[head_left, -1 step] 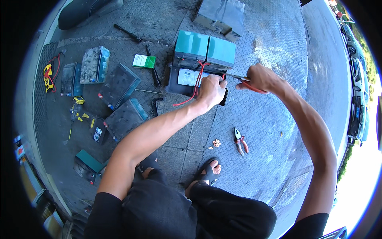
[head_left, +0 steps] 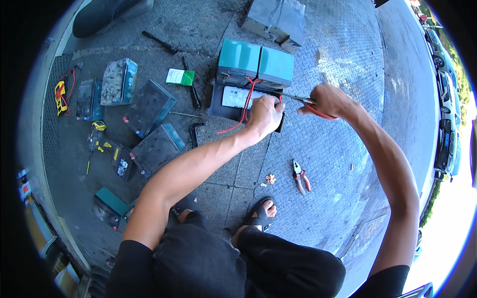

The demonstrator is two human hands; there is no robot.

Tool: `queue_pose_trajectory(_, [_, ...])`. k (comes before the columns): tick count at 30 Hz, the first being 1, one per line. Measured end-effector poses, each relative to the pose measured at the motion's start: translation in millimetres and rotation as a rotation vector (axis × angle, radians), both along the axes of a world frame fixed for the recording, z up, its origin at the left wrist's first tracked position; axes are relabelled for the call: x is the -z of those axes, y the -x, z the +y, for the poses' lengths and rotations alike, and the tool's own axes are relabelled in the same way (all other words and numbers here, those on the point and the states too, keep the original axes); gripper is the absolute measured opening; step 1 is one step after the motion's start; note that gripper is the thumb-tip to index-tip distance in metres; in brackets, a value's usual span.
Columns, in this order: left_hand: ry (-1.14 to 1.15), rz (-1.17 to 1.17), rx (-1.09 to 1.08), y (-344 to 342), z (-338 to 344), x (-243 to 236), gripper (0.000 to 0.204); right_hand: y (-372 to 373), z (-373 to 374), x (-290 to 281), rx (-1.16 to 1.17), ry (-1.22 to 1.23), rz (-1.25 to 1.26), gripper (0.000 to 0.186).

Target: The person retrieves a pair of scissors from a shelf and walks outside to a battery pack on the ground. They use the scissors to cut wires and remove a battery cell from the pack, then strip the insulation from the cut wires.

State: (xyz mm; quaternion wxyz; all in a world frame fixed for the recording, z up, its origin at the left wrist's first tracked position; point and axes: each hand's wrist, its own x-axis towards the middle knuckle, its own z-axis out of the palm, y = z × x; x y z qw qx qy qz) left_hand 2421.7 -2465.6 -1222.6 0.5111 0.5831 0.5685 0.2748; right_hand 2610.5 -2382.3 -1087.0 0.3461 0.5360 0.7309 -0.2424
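Note:
My right hand is closed on red-handled scissors, whose blades point left toward the battery case. My left hand is closed in a pinch on a red wire beside the blade tips. Whether the blades touch the wire cannot be made out. Two teal-topped batteries stand side by side at the far end of the open black case. Another red wire loops from them over a white label and past my left hand. My fingers hide part of the case's near right corner.
Red-handled pliers and small copper-coloured pieces lie nearer my feet. Several loose batteries are spread at left, with a screwdriver, a green-and-white box and a yellow meter. A grey metal box sits farther off.
My right hand and the scissors have shifted very slightly to the right and nearer. My left hand is almost in the same place.

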Motion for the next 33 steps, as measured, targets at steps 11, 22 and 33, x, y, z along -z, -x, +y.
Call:
queue_pose_trajectory(11, [-0.841,-0.151,0.330,10,-88,-81,0.016,-88,-195,28,0.665,-0.525,0.394,0.061])
queue_pose_trajectory(22, [0.094,0.431,0.783,65,-161,-6,0.039,-27,-331,103,0.900,-0.448,0.375,0.046])
queue_pose_trajectory(33, [0.504,-0.744,-0.217,96,31,-1,0.031,-39,-133,4,0.378,-0.158,0.523,0.049])
